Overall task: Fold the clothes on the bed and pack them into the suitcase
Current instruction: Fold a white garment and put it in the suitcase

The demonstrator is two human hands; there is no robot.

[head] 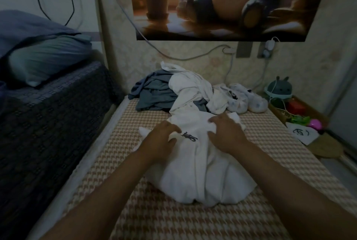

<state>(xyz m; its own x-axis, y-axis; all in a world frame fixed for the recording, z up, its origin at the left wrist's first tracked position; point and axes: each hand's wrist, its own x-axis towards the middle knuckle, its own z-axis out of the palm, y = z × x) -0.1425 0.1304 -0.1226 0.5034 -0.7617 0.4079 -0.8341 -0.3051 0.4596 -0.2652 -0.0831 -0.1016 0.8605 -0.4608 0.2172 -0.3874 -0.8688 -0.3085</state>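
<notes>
The white shirt (202, 162) is laid at the middle of the bed (135, 210), dark print facing up. One fold is pinched between the curled fingers (172, 128) and thumb of the left hand (162, 141). A second fold is gripped by the curled fingers of the right hand (226, 135). One pile of clothes (173, 92) is heaped at the far edge of the bed: one grey-blue garment, with white and patterned pieces. Beside the right edge, one open box (278, 113) is seen, holding red, green and pink items.
</notes>
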